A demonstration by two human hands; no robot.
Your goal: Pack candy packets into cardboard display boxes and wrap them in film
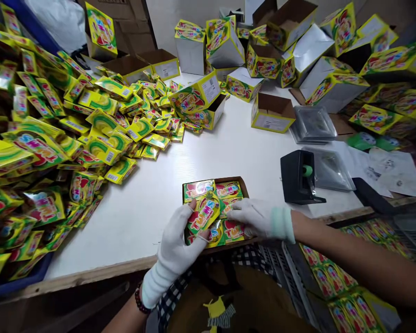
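Note:
My left hand (180, 240), in a white glove, pinches a small yellow-green candy box (204, 213) between thumb and fingers. That candy box is tilted above a shallow open carton (242, 185) at the table's front edge. Similar small boxes, such as this one at the upper left (198, 188), lie side by side in the carton. On the carton's right side, my right hand (251, 216), also gloved, rests with fingers extended over the small boxes. Its fingertips touch them, and its lower fingers are partly hidden at the carton's rim.
Loose candy boxes (100, 125) are heaped across the left. Another open carton (201, 101) stands beyond, with several display cartons (225, 41) at the back. To the right are a black tape dispenser (296, 178) and clear plastic covers (314, 122). Filled cartons (353, 305) sit low right.

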